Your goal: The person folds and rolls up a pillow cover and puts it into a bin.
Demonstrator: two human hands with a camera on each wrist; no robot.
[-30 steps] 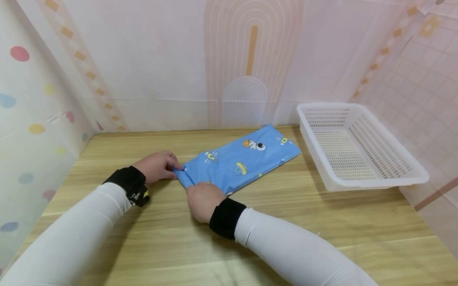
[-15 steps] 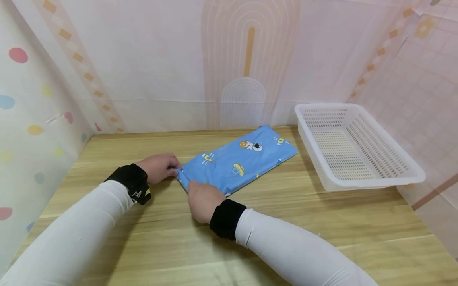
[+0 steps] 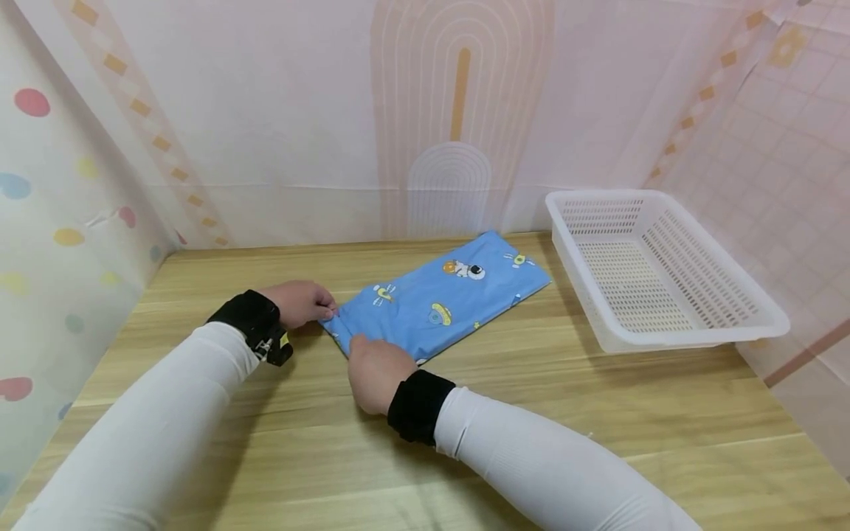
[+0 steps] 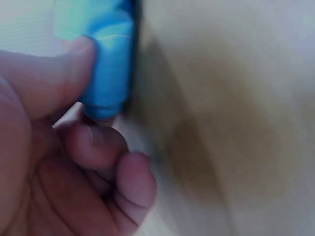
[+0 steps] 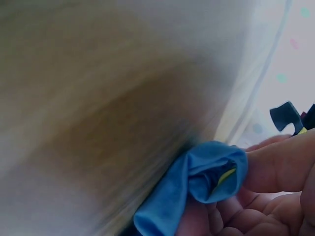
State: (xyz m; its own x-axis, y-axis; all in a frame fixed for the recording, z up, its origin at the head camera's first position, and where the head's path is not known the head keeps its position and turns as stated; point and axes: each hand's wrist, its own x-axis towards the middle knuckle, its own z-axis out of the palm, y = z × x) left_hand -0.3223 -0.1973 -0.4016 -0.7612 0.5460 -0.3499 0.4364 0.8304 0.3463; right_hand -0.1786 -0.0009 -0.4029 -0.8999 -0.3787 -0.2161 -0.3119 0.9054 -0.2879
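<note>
Because both hands work at only the left end of the flat, folded blue fabric rectangle (image 3: 458, 295), an uneven pull seems the chief risk: if one hand drew further than the other, that end could skew and its shallow wrinkles set into creases. Letting go carelessly might also allow the turned edge to spring loose, since the cloth looks thin and soft. The left hand (image 3: 299, 302) has thumb and fingertips brought together on the far left corner, with just the fabric between them; the right hand (image 3: 380, 375) pinches the same end nearer the person, where the right wrist view shows the material curled into a small loop (image 5: 206, 152). The fabric lies slantwise on the pale wood-grain surface (image 3: 332, 457), its right end near the white perforated plastic basket (image 3: 697, 339) but apart from it. Fairly smooth toward that end, it carries a white astronaut print (image 3: 474, 272) and a yellow-ringed planet print (image 3: 439, 315), with puckers gathering beside the right hand. It appears layered, though how many times cannot be told.
</note>
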